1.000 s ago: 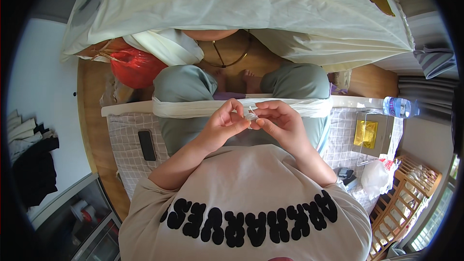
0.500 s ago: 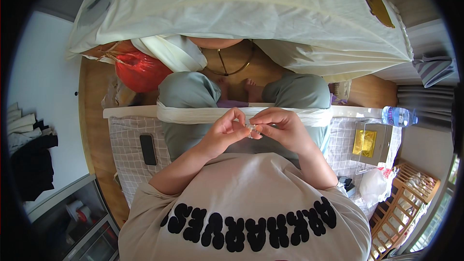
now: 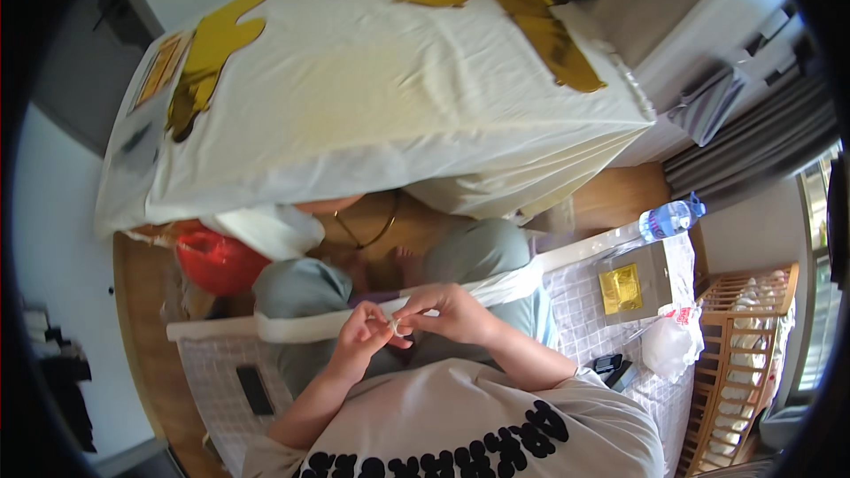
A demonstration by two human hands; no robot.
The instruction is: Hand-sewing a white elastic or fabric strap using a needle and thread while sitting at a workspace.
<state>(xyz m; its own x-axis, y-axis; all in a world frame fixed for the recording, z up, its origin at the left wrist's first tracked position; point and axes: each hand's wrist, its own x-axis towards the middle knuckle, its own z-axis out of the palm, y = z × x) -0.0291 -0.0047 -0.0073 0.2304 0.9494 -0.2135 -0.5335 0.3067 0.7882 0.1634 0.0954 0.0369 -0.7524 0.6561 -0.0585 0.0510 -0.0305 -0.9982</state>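
Observation:
My left hand (image 3: 359,338) and my right hand (image 3: 450,312) meet in front of my chest, above my lap. Both have thumb and fingers closed in a pinch. Between the fingertips is a small whitish, partly see-through piece (image 3: 400,327); it is too small and blurred for its kind to show, and the fingers cover part of it. Just beyond the hands, a strip of white cloth (image 3: 482,290) runs across my thighs.
A cloth-covered table (image 3: 354,115) bearing gold sheets (image 3: 217,44) stands ahead, with a red bag (image 3: 217,261) below its left side. On the checked cover lie a phone (image 3: 255,389), an open box (image 3: 653,279) and a white plastic bag (image 3: 671,345). A water bottle (image 3: 670,218) stands at right.
The view has tilted up and turned, so more of the table shows and my hands appear lower and further left. My fingers still pinch the small whitish piece, slightly re-posed.

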